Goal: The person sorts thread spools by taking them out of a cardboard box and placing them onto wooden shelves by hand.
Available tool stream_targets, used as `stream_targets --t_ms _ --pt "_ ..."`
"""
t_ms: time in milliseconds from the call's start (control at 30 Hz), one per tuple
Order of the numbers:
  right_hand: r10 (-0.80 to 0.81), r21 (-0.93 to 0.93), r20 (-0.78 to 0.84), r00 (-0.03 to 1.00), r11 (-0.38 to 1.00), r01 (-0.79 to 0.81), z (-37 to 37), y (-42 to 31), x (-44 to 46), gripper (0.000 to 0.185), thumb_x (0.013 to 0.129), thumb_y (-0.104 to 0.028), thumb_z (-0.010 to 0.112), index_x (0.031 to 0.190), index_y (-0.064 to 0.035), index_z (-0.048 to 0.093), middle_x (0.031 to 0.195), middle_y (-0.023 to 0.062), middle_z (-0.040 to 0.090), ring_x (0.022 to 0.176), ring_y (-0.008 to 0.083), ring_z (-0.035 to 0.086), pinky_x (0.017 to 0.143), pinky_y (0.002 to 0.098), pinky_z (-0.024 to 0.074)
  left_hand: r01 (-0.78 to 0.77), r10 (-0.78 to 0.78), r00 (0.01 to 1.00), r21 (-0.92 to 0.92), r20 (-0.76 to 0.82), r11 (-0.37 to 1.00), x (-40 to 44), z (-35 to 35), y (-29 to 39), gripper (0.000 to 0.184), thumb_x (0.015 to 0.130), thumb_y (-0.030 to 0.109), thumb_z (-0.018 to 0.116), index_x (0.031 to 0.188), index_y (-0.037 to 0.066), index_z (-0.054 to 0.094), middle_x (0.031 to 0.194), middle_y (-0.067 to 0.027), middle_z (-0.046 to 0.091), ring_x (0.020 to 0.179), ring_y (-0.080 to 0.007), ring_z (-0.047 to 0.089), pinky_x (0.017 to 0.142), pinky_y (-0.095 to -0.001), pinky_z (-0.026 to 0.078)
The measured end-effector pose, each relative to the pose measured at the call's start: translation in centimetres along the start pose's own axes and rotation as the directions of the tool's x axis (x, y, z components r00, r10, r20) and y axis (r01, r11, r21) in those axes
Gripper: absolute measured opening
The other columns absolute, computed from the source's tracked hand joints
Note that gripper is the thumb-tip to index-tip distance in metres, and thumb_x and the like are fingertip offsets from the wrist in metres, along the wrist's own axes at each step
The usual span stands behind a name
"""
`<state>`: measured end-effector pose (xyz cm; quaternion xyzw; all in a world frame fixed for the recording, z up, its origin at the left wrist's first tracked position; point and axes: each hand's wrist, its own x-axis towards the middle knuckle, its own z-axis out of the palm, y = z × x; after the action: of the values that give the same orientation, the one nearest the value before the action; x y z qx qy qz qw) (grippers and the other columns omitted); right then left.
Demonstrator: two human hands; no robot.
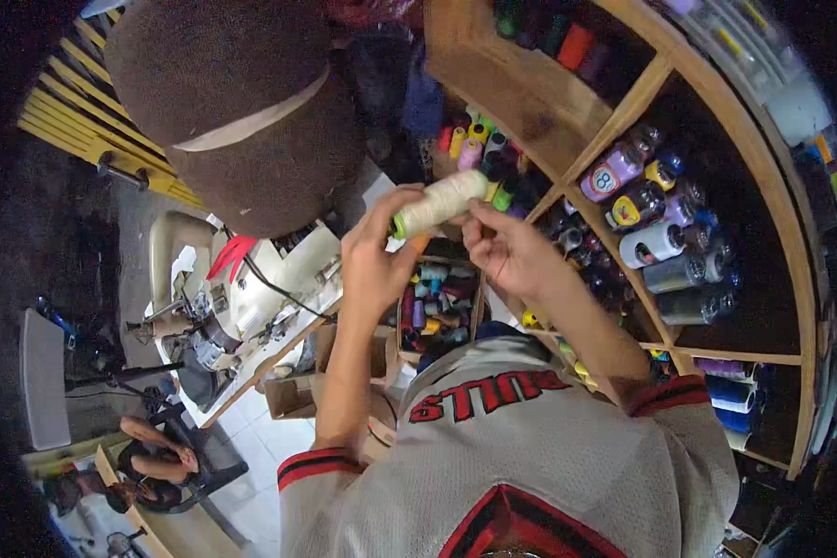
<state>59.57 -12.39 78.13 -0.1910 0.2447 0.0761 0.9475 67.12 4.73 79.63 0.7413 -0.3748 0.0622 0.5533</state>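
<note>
A tall wooden shelf (660,79) curves around the right side, its square compartments filled with glossy wrapped cones and spools; at upper left bulges a rounded, matte brown fabric shape (242,84); beneath it stands a pale, smooth desk (260,312) carrying metal machinery; below the hands, an open box (477,312) holds small coloured spools; between the hands lies a cream, cylindrical thread spool (440,203), its long axis slanting from a lime-green lower-left end to the upper right; the left hand (374,256) is clamped around the green end, nearer the spool; the right hand (513,253) curls beside the other end, whether pinching thread one cannot tell.
</note>
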Motion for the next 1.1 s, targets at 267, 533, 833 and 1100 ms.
stream_targets --t_ms 267,533,833,1100 --pt "-0.478 -0.61 0.792 0.38 -0.634 0.475 1.4 -2.0 -1.5 0.043 0.075 -0.016 0.069 0.113 -0.0018 0.054 0.102 0.0106 0.059 0.094 0.0237 0.057 0.079 0.0348 0.0458 0.033 -0.032 0.998 -0.013 0.06 0.999 0.6 -0.1 -1.1 0.039 0.069 0.002 0.07 0.105 0.004 0.055 0.109 -0.013 0.06 0.101 -0.0295 0.059 0.085 -0.0342 0.046" --pt "0.082 -0.685 0.438 0.895 -0.615 0.391 -0.3 -2.9 1.9 0.058 0.061 -0.032 0.08 0.103 -0.0011 0.056 0.101 0.0173 0.059 0.093 0.0299 0.057 0.081 0.0361 0.044 -0.048 0.077 0.899 -0.077 0.431 0.996 0.7 -0.5 -1.5 0.04 0.066 0.002 0.069 0.104 0.003 0.056 0.106 -0.0133 0.061 0.102 -0.0318 0.057 0.087 -0.0361 0.045" --pt "-0.531 -0.752 0.576 0.622 -0.044 0.658 -2.1 -4.1 4.6 0.07 0.076 -0.032 0.07 0.126 0.0017 0.035 0.11 0.0147 0.056 0.102 0.025 0.054 0.086 0.0356 0.0429 0.332 -0.254 0.939 -0.419 0.232 0.845 5.4 2.5 -2.7 0.067 0.077 0.006 0.067 0.134 0.002 0.031 0.129 -0.0159 0.043 0.097 -0.0192 0.058 0.083 -0.0303 0.048" --pt "-0.941 -0.943 0.287 -0.182 -0.311 0.121 0.1 -18.0 14.7 0.043 0.073 -0.018 0.071 0.109 0.0011 0.056 0.107 0.0162 0.057 0.097 0.0236 0.055 0.083 0.0348 0.0416 0.416 -0.371 0.908 -0.324 0.194 0.849 1.4 9.1 -6.5 0.056 0.081 0.014 0.064 0.129 0.001 0.037 0.118 -0.0142 0.053 0.098 -0.0205 0.057 0.084 -0.0292 0.046"
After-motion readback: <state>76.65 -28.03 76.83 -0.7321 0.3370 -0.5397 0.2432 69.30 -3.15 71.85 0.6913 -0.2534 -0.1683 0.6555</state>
